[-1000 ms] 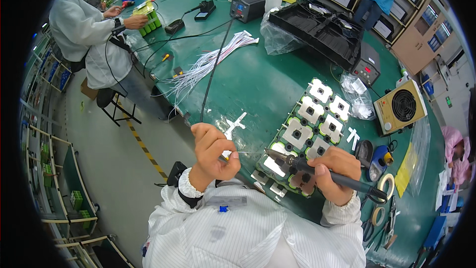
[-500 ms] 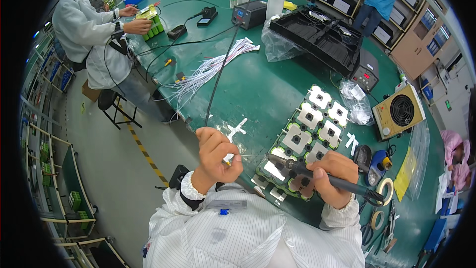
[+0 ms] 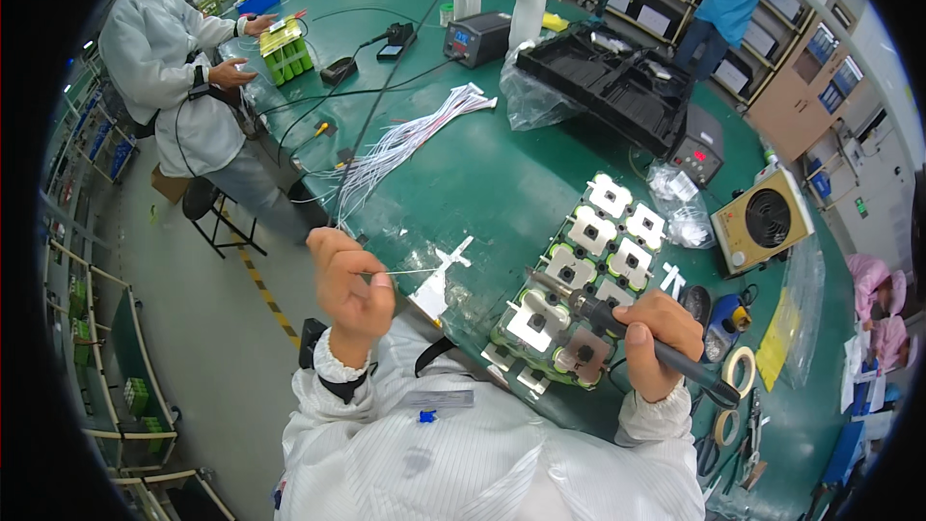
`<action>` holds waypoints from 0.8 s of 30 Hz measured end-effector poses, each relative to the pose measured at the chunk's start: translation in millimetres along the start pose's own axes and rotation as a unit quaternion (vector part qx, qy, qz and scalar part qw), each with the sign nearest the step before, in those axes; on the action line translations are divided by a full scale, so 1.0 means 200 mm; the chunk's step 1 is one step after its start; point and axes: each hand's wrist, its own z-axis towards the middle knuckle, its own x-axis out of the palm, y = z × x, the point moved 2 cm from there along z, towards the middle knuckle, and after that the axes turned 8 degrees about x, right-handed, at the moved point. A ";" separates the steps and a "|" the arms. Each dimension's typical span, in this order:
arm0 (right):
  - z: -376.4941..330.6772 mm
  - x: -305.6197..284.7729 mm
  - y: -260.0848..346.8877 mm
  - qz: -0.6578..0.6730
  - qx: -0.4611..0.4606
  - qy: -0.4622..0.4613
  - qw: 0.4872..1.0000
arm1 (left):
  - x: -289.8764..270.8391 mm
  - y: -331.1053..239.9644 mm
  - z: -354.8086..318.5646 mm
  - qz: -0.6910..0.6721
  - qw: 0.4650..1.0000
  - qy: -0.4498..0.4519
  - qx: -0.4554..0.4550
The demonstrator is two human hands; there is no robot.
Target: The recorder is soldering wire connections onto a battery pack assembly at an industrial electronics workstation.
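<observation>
A: Green is the bench (image 3: 502, 164), and on its near edge lies the battery pack (image 3: 577, 294), a block of green cells capped with white holders and bright metal tabs.

B: Which hand is on it?

A: The right hand (image 3: 659, 342). It is clenched round the black handle of a soldering iron (image 3: 627, 326), thumb on top, the wrist low at the bench edge and the forearm coming up from the lower right. The iron slants up and to the left, and its metal tip sits over a tab near the middle of the pack. Whether the tip touches the tab I cannot tell.

B: And the left?

A: The left hand (image 3: 352, 291) is raised off the bench's near edge, bent at the wrist, with the fingers curled in. Thumb and fingertips pinch a thin solder wire (image 3: 405, 272) that runs nearly level to the right, toward a white cross-shaped strip (image 3: 446, 265) lying on the bench left of the pack.

B: How far apart are the hands?

A: Well apart, the pack's near corner between them. Both sleeves are white with gathered cuffs.

B: Anything else close by?

A: Rolls of tape (image 3: 738, 371) just right of the right hand, and a beige fan unit (image 3: 762, 222) beyond them. A bundle of white wires (image 3: 405, 140) lies farther up the bench, where another person in white (image 3: 174, 77) handles green cells.
</observation>
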 end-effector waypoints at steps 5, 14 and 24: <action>-0.04 -0.14 -0.02 -0.030 0.006 -0.225 0.974 | 0.09 0.14 -0.05 0.000 0.999 0.042 0.001; -0.62 -0.40 -0.07 -0.332 0.158 -0.447 0.816 | 0.66 0.47 -0.27 0.060 0.964 0.253 -0.060; -0.73 -0.57 -0.41 -0.358 0.237 -0.530 0.731 | 0.72 0.58 -0.44 -0.057 0.953 0.282 -0.092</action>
